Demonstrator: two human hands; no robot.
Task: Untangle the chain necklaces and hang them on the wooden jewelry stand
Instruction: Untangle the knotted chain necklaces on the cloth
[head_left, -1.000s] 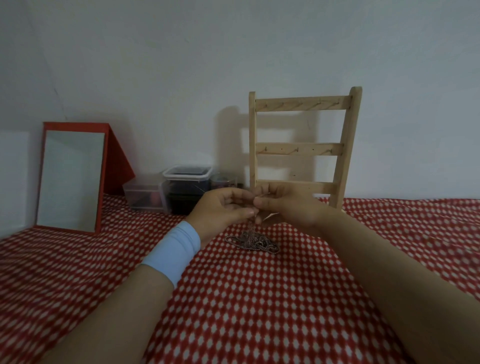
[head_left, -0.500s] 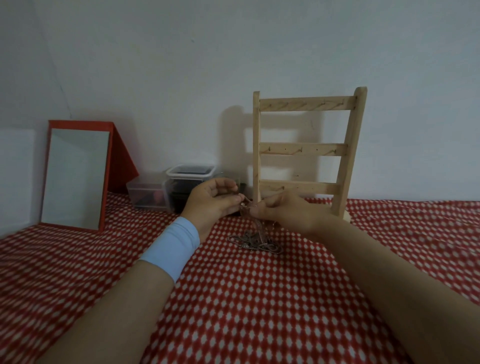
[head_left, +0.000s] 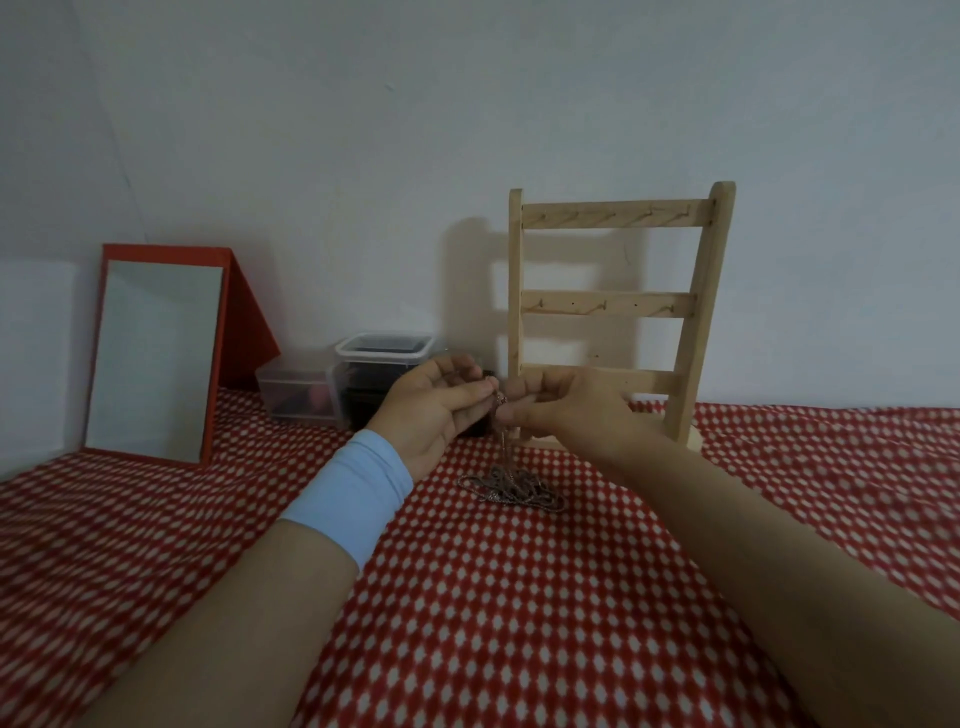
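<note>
rose-metal chain necklaces (head_left: 511, 487) hang as one vertical strand into a tangled heap on the red checked cloth (head_left: 519, 597). left grip (head_left: 431, 410) and right grip (head_left: 566, 405) both pinch its top, side by side. wooden jewelry stand (head_left: 608, 304) sits just behind, nearer the right grip, hooks bare.

Open checked cloth (head_left: 519, 623) was seen toward 6 o'clock. Passage at 12 o'clock was blocked by the wooden stand (head_left: 608, 304), at 10 o'clock by plastic boxes (head_left: 382, 351) and a mirror (head_left: 153, 353).
</note>
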